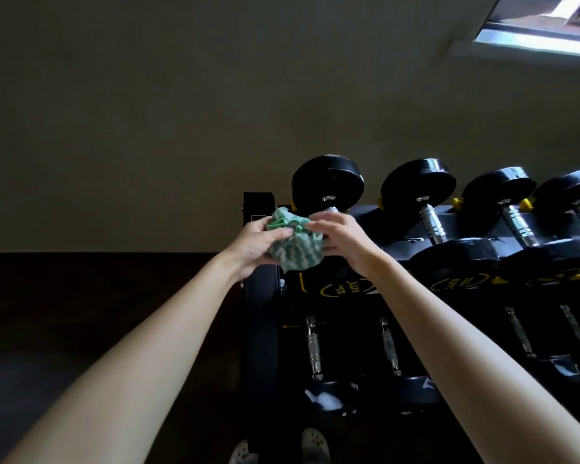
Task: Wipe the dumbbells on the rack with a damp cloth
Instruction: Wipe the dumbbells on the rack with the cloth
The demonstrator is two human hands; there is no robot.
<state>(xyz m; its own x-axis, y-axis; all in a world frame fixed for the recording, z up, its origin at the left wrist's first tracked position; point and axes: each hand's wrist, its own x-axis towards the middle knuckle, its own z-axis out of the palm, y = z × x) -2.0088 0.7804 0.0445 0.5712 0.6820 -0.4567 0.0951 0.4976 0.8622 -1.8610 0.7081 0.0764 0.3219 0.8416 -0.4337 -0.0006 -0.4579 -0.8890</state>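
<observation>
A bunched green and white cloth [293,244] sits between both hands, just in front of the leftmost dumbbell [327,182] on the rack's top row. My left hand [257,246] grips the cloth's left side, thumb on top. My right hand [344,242] pinches its right side with curled fingers, over that dumbbell's chrome handle. The dumbbell's near head is hidden behind the cloth and my hands. Black dumbbells with chrome handles stand to the right, the nearest [432,222] beside my right hand.
The black rack [260,329] has a lower row of smaller dumbbells [313,346]. A plain wall rises behind it, with a window [543,31] at the top right. Dark floor lies to the left. My light shoes [313,443] show at the bottom.
</observation>
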